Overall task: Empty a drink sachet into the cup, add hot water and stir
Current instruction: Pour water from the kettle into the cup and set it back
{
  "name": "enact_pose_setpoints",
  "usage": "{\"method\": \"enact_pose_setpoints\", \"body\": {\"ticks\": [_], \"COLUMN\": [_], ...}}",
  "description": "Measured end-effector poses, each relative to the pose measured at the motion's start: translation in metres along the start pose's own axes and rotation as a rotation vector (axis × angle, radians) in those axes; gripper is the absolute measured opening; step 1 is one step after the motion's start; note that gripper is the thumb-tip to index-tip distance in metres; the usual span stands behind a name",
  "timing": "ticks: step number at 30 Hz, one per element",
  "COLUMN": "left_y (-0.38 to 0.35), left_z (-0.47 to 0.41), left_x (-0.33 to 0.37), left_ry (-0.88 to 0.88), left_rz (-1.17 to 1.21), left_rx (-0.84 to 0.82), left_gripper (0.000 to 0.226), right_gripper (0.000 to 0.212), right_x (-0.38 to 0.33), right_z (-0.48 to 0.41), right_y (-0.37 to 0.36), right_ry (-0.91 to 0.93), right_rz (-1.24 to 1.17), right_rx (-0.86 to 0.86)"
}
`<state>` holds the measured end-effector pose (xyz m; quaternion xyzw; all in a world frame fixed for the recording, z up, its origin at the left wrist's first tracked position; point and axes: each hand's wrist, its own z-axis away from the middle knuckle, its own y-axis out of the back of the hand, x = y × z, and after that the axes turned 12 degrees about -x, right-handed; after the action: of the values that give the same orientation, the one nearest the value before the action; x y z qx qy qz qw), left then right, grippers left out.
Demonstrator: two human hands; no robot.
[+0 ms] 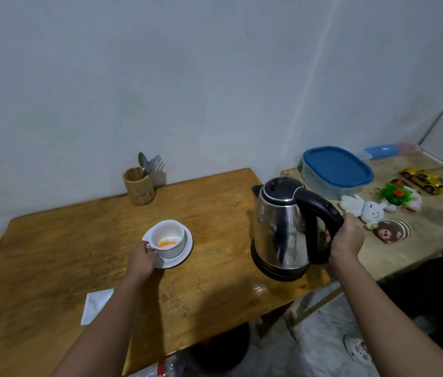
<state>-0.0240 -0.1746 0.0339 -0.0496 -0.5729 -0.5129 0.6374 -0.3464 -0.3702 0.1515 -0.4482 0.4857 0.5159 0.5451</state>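
Leftmost, a torn white sachet [95,306] lies flat on the wooden surface [51,254], apparently emptied, since orange powder sits in the bottom of the white cup [168,238] standing on its saucer [186,250]. The left hand [142,259] pinches the cup's handle, steadying it. Behind, a wooden holder [138,189] keeps a spoon [142,160] for stirring. To the right, the steel kettle [281,227] sits on its base near the surface's edge, and the right hand [346,238] is wrapped closed around its black handle. Pouring looks like the next step, and the risks lie there: a fast tilt could splash hot water onto the left hand at the cup, or overfill the small cup into the saucer. Beyond, a paler counter [432,213] carries a blue-lidded container [336,170], soft toys and a yellow toy car [425,179] against plain grey walls.
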Motion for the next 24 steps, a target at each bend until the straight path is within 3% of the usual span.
{"method": "enact_pose_setpoints", "body": {"ticks": [11, 24], "left_y": [0.018, 0.036], "left_z": [0.004, -0.004], "left_x": [-0.003, -0.009], "left_ry": [-0.12, -0.092], "left_rz": [-0.03, -0.043], "left_rx": [-0.102, -0.155], "left_gripper": [0.025, 0.022], "right_gripper": [0.031, 0.041], "right_x": [-0.043, -0.028], "right_z": [0.014, 0.02], "right_y": [-0.057, -0.138], "right_ry": [0.074, 0.089], "right_rz": [0.113, 0.366], "right_rx": [-0.126, -0.372]}}
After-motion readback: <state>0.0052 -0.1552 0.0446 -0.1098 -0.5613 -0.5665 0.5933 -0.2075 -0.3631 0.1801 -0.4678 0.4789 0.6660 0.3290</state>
